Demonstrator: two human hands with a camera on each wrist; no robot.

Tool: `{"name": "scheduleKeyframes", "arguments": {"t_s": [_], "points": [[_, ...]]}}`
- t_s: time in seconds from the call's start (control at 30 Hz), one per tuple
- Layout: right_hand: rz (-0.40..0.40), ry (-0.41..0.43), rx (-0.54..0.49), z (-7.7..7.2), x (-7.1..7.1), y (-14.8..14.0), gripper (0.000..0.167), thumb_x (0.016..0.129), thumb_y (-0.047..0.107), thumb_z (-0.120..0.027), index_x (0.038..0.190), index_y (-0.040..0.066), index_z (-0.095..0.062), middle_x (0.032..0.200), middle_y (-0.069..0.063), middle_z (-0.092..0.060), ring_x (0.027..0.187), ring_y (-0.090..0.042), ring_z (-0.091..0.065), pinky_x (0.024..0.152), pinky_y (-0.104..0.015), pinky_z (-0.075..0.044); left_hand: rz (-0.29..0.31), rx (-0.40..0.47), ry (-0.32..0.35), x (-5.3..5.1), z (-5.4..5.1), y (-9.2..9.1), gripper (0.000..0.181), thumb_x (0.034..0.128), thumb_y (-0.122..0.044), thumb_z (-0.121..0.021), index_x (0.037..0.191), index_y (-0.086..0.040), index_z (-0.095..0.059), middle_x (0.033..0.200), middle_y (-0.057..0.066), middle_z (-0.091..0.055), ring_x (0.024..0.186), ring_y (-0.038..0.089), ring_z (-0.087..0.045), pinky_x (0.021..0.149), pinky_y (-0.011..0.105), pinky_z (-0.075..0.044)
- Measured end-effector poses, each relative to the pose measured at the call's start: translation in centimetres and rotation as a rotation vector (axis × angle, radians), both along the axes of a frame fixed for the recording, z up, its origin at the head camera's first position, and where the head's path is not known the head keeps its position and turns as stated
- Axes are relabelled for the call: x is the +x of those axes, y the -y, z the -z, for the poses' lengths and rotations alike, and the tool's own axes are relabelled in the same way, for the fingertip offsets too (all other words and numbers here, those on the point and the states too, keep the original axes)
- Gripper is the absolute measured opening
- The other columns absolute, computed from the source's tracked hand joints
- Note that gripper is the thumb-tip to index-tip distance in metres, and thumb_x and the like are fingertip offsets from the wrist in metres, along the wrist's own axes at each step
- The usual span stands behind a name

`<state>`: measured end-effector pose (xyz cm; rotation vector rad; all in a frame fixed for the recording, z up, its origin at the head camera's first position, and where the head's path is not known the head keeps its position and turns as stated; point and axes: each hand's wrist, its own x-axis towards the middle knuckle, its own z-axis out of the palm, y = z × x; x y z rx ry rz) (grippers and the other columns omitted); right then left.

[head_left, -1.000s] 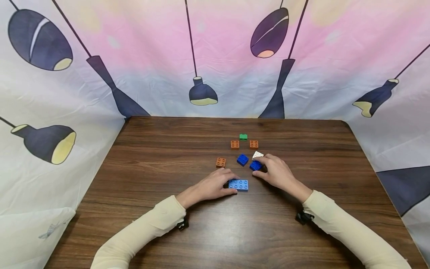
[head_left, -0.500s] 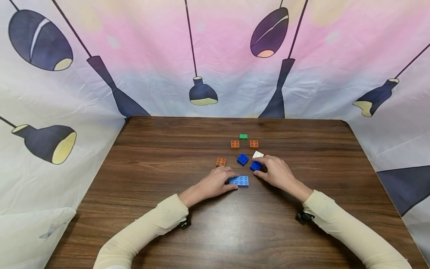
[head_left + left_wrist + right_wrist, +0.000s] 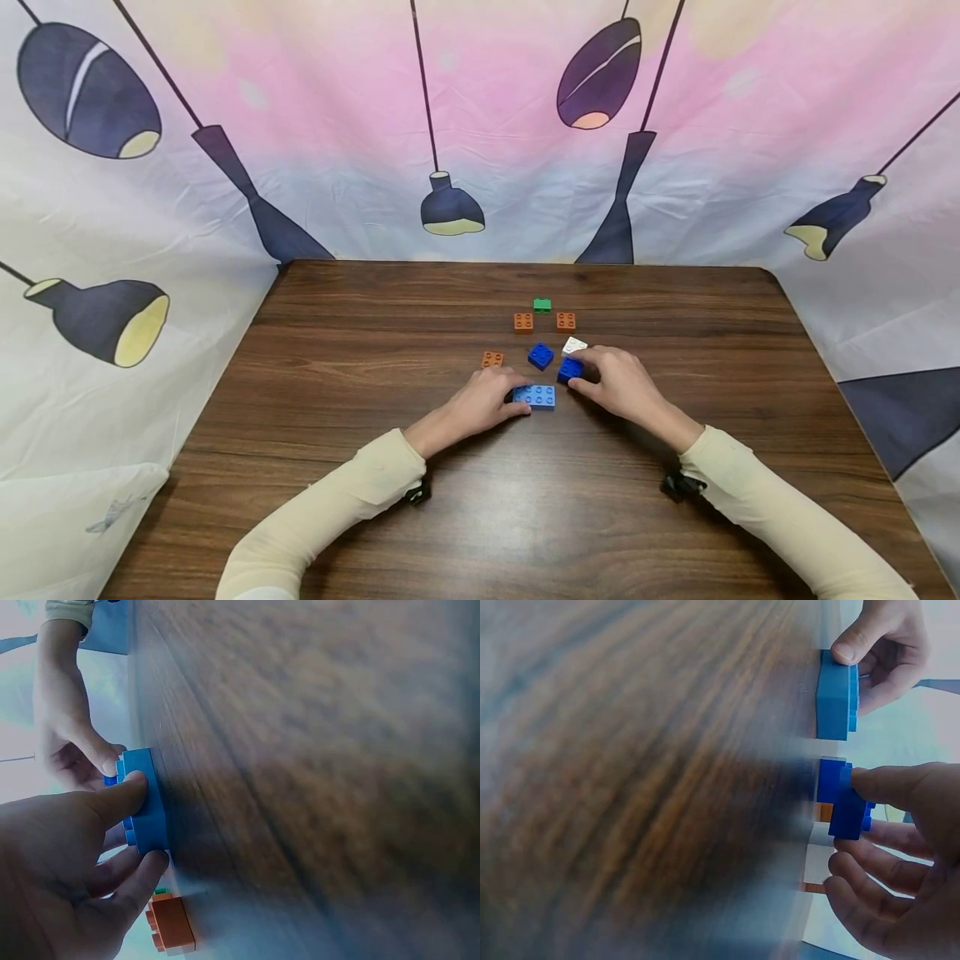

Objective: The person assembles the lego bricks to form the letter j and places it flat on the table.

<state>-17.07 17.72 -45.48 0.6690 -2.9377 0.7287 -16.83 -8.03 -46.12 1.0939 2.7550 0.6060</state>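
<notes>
On the wooden tabletop (image 3: 375, 350), a white brick (image 3: 573, 345) sits at the right hand's (image 3: 618, 383) fingertips, and a loose dark blue brick (image 3: 541, 357) lies to its left, beyond the light blue brick (image 3: 538, 398). A near orange brick (image 3: 492, 358) sits just past the left hand (image 3: 487, 400), its near edge partly covered. Farther out, a left orange brick (image 3: 523, 323) and a right orange brick (image 3: 566, 322) flank the nearer side of a green brick (image 3: 542, 306). The left hand grips the left end of the light blue brick, thumb on the near long side, fingers curled to the brick's width. The right hand pinches the held dark blue brick (image 3: 845, 814) between thumb and fingers, spread only to its width; whether it is raised cannot be told. The light blue brick lies studs up, its long axis running left to right, roughly parallel to the table's far edge. The loose dark blue brick is turned diagonally. A narrow gap separates the light blue brick's right end from the held dark blue brick. The far edge, backed by a printed cloth (image 3: 510, 108), is well apart from both hands; toward the person, the tabletop extends between the sleeves (image 3: 375, 475).
</notes>
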Motion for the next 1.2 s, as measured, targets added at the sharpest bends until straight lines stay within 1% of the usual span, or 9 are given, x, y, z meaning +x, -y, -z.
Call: {"name": "scheduleKeyframes", "arguments": {"t_s": [0.1, 0.2, 0.43, 0.63, 0.83, 0.93, 1.2], "points": [[-0.008, -0.014, -0.018, -0.2, 0.1, -0.1, 0.041, 0.090, 0.024, -0.080, 0.126, 0.005, -0.072, 0.112, -0.012, -0.073, 0.100, -0.029, -0.070, 0.083, -0.050, -0.056, -0.011, 0.008, -0.004, -0.2, 0.2, -0.1, 0.044, 0.0950, -0.030, -0.075, 0.130, -0.004, -0.069, 0.118, 0.011, -0.072, 0.105, 0.022, -0.068, 0.087, 0.039, -0.057], [-0.015, -0.026, -0.036, -0.4, 0.2, -0.2, 0.041, 0.090, 0.022, -0.081, 0.126, 0.006, -0.072, 0.110, -0.011, -0.072, 0.100, -0.028, -0.070, 0.082, -0.050, -0.056, -0.009, 0.017, -0.013, -0.3, 0.2, -0.1, 0.043, 0.0944, -0.030, -0.076, 0.129, -0.004, -0.070, 0.117, 0.010, -0.073, 0.103, 0.021, -0.069, 0.084, 0.038, -0.057], [-0.033, -0.037, -0.067, -0.7, 0.6, -0.2, 0.041, 0.090, 0.021, -0.081, 0.127, 0.008, -0.072, 0.108, -0.009, -0.071, 0.097, -0.026, -0.069, 0.080, -0.049, -0.056, -0.002, 0.023, -0.008, -0.6, 0.2, 0.0, 0.044, 0.0942, -0.029, -0.076, 0.129, -0.004, -0.070, 0.119, 0.010, -0.073, 0.105, 0.020, -0.069, 0.087, 0.037, -0.057], [-0.061, -0.009, -0.100, -1.0, 1.1, 0.2, 0.041, 0.091, 0.021, -0.079, 0.130, 0.009, -0.070, 0.113, -0.009, -0.071, 0.098, -0.025, -0.069, 0.081, -0.048, -0.055, 0.004, 0.026, 0.001, -0.6, 0.0, -0.1, 0.043, 0.0940, -0.028, -0.076, 0.130, -0.005, -0.070, 0.120, 0.010, -0.073, 0.106, 0.021, -0.069, 0.087, 0.038, -0.057], [-0.087, 0.011, -0.116, -0.9, 1.4, 0.7, 0.037, 0.092, 0.022, -0.078, 0.128, 0.012, -0.072, 0.116, -0.008, -0.073, 0.102, -0.025, -0.070, 0.084, -0.048, -0.056, 0.005, 0.029, 0.006, -0.6, 0.0, 0.0, 0.044, 0.0945, -0.029, -0.076, 0.130, -0.005, -0.069, 0.120, 0.009, -0.073, 0.106, 0.020, -0.069, 0.087, 0.038, -0.057], [-0.100, 0.013, -0.127, -0.9, 1.5, 0.9, 0.036, 0.092, 0.022, -0.078, 0.127, 0.012, -0.072, 0.117, -0.008, -0.073, 0.103, -0.025, -0.070, 0.085, -0.049, -0.056, 0.004, 0.037, 0.005, -0.6, 0.1, 0.0, 0.044, 0.0942, -0.029, -0.076, 0.130, -0.005, -0.069, 0.119, 0.009, -0.073, 0.106, 0.020, -0.069, 0.086, 0.038, -0.057], [-0.124, 0.012, -0.117, -0.6, 1.7, 1.1, 0.036, 0.092, 0.020, -0.079, 0.126, 0.011, -0.073, 0.124, -0.011, -0.071, 0.105, -0.025, -0.070, 0.085, -0.048, -0.056, 0.007, 0.046, -0.018, -0.6, 0.2, 0.1, 0.044, 0.0934, -0.031, -0.076, 0.129, -0.005, -0.071, 0.115, 0.008, -0.074, 0.101, 0.018, -0.069, 0.083, 0.036, -0.057]]}}
